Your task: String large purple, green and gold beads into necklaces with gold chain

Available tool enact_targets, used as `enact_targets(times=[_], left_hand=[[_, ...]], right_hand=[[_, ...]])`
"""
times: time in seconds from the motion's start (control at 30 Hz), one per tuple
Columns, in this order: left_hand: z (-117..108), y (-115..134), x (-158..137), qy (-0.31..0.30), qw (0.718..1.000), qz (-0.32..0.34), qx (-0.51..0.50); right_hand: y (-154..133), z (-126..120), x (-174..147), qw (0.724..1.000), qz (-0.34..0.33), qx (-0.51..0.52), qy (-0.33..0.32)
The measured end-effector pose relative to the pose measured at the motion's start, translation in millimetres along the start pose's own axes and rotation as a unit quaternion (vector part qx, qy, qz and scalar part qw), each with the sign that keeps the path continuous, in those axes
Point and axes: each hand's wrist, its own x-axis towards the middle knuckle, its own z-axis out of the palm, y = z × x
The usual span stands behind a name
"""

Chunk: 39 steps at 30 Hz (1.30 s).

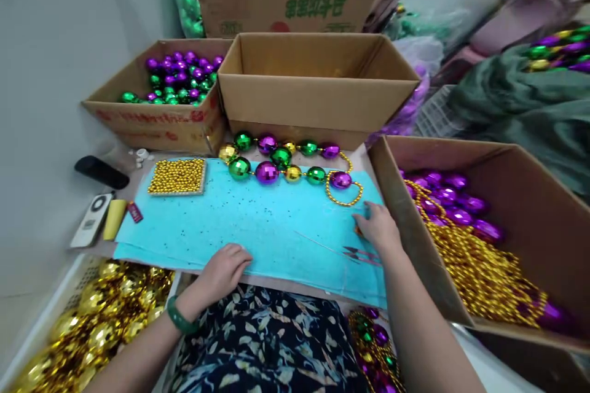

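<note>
My left hand (225, 268), with a green bangle (181, 317) at its wrist, rests at the near edge of the blue cloth (207, 233). Its fingers are curled together, and whatever they may hold is hidden. On the right of the cloth my right hand (381, 230) has its fingers apart, over a small orange-brown thing (358, 231) that is partly covered. Thread snips (362, 255) lie just below it, beside a long thin needle (318, 242). Farther back lies a string of large green, purple and gold beads (267, 172), with small gold beads (345, 201) at its right end.
A tray of small gold beads (177, 177) sits at left. Behind stand a box of purple and green balls (157, 113) and a cardboard box (318, 101). Gold bead strands (479, 276) fill a box at right. A white crate (59, 307) holds gold balls.
</note>
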Motion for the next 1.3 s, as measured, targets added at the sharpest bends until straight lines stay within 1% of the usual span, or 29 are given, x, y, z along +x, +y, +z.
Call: enact_targets(times=[0.07, 0.13, 0.27, 0.33, 0.4, 0.47, 0.5, 0.57, 0.63, 0.67, 0.7, 0.73, 0.77, 0.83, 0.87, 0.9, 1.0, 1.13, 1.2, 1.3], left_hand=[[-1, -1, 4, 0.006, 1.000, -0.003, -0.002], [-2, -4, 3, 0.012, 1.000, -0.012, -0.005], [-3, -16, -1, 0.025, 0.999, -0.011, -0.018], [-4, -18, 2, 0.028, 0.999, -0.006, -0.040], [-8, -14, 12, 0.033, 0.997, -0.007, -0.071], [-13, -4, 29, 0.050, 0.993, -0.009, -0.108], [-15, 2, 40, 0.066, 0.990, -0.012, -0.128], [-20, 18, 68, 0.102, 0.978, -0.020, -0.183], [-24, 33, 101, 0.125, 0.956, -0.024, -0.263], [-25, 40, 118, 0.123, 0.944, -0.022, -0.305], [-26, 46, 133, 0.108, 0.934, -0.021, -0.340], [-26, 51, 147, 0.079, 0.926, -0.022, -0.368], [-27, 55, 158, 0.036, 0.918, -0.024, -0.394], [-28, 61, 172, -0.044, 0.900, -0.045, -0.430], [-29, 63, 174, -0.069, 0.892, -0.060, -0.442], [-31, 63, 175, -0.077, 0.886, -0.077, -0.452], [-38, 61, 171, -0.043, 0.870, -0.115, -0.478], [-47, 50, 162, 0.002, 0.847, -0.137, -0.513], [-50, 42, 156, 0.019, 0.843, -0.155, -0.515], [-51, 27, 145, 0.024, 0.844, -0.202, -0.497]], right_hand=[[-2, 3, 10, 0.999, 0.032, 0.029, -0.027], [-4, 0, 12, 0.997, 0.041, 0.054, -0.041], [-12, -22, 5, 0.992, 0.006, 0.109, -0.057], [-21, -36, -1, 0.990, -0.012, 0.132, -0.055], [-33, -49, -9, 0.983, -0.044, 0.173, -0.050], [-48, -61, -18, 0.965, -0.090, 0.242, -0.057], [-57, -67, -22, 0.950, -0.114, 0.282, -0.070], [-74, -75, -27, 0.917, -0.149, 0.348, -0.121], [-91, -81, -30, 0.889, -0.176, 0.380, -0.185], [-98, -84, -31, 0.879, -0.188, 0.384, -0.210], [-104, -87, -32, 0.873, -0.198, 0.383, -0.228], [-109, -90, -33, 0.868, -0.209, 0.382, -0.238], [-112, -92, -33, 0.865, -0.219, 0.382, -0.241], [-114, -98, -33, 0.860, -0.229, 0.389, -0.239], [-113, -100, -33, 0.858, -0.228, 0.393, -0.237], [-112, -102, -32, 0.859, -0.223, 0.396, -0.236], [-102, -107, -26, 0.873, -0.193, 0.380, -0.236], [-81, -109, -13, 0.895, -0.150, 0.339, -0.247], [-68, -111, -7, 0.903, -0.128, 0.338, -0.232], [-48, -111, -2, 0.911, -0.093, 0.362, -0.171]])
